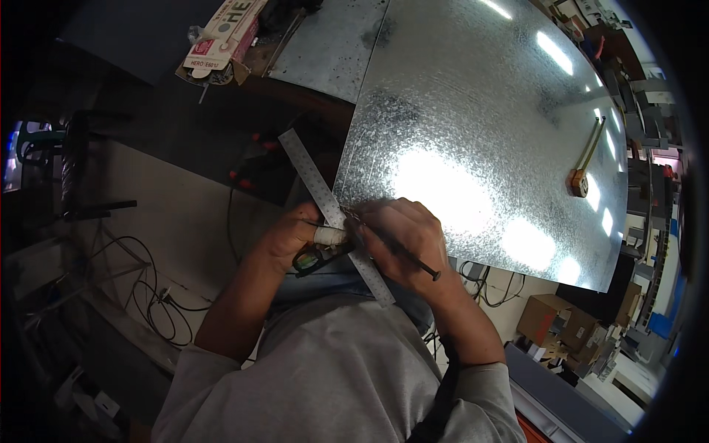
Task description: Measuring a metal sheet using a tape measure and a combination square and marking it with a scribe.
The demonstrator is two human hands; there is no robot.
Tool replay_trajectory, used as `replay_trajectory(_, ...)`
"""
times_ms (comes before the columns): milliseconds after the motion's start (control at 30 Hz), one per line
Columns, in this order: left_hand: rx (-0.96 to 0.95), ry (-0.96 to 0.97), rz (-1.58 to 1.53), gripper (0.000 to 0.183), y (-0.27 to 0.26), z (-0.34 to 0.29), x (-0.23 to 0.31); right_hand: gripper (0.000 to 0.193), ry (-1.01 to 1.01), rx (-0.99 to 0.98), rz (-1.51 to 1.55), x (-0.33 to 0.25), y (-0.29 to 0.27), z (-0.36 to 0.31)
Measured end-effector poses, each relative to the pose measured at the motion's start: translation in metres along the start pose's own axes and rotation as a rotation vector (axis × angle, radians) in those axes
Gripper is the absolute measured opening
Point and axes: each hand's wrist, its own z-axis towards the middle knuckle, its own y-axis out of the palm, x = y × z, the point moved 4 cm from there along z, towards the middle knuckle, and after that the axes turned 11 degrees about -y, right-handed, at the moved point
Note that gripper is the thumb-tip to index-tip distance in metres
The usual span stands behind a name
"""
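Observation:
In front of my body I hold a combination square, its long steel rule [313,173] slanting from upper left to lower right. The dark square head [314,258] with a greenish level vial sits on the rule beside my left hand [292,235]. My left fingers are closed around the head and rule; a white wrap [329,235] covers one finger or thumb. My right hand [402,236], slightly blurred, is closed at the rule's middle. A thin dark metal rod with a flat, nail-like end [425,267] passes under its fingers. The rod's other end is partly hidden.
A shiny galvanized sheet [443,103] covers the table ahead and right, its near edge close to my hands. A tape measure [580,181] lies on it. An open carton [225,33] stands far left. Cables [159,303] and cardboard boxes [550,321] are on the floor.

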Motion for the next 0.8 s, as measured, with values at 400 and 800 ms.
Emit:
replay_trajectory(400, 0.141, 0.008, 0.047, 0.034, 0.006, 0.0, 0.003, 0.013, 0.046, -0.091, -0.002, 0.003, -0.001, 0.0)
replay_trajectory(800, 0.091, 0.007, 0.06, 0.037, -0.001, 0.002, -0.001, 0.012, 0.07, -0.108, -0.027, 0.001, -0.001, -0.001)
